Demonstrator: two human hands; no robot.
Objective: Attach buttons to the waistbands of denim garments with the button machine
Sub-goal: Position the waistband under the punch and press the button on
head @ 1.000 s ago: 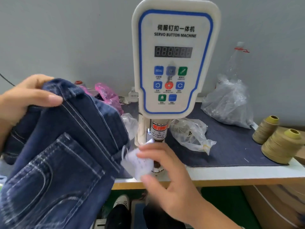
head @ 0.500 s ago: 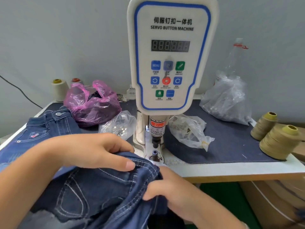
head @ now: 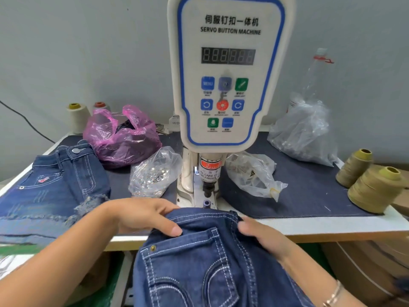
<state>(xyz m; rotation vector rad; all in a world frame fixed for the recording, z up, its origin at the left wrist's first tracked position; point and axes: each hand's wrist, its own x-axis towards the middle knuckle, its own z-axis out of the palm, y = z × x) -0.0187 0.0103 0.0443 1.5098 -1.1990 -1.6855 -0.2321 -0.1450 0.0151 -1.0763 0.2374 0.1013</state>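
Note:
A blue denim garment (head: 199, 262) hangs over the table's front edge, its waistband just in front of the servo button machine (head: 225, 85). My left hand (head: 143, 216) grips the waistband's left side with the thumb on top. My right hand (head: 259, 233) pinches the waistband's right end. The machine's lower die (head: 206, 203) holds a small button just beyond the waistband, under the punch (head: 208, 187). A finished pair of denim shorts (head: 55, 180) with a button lies at the left.
A clear bag of metal buttons (head: 155, 173) sits left of the machine, another clear bag (head: 254, 176) right of it. A pink bag (head: 121, 138) and a large clear bag (head: 305, 134) stand behind. Thread cones (head: 371, 187) sit at the right edge.
The garment came down from being held up at the left to the table's front edge. Both hands now hold its waistband closer to the die, and it lies flatter.

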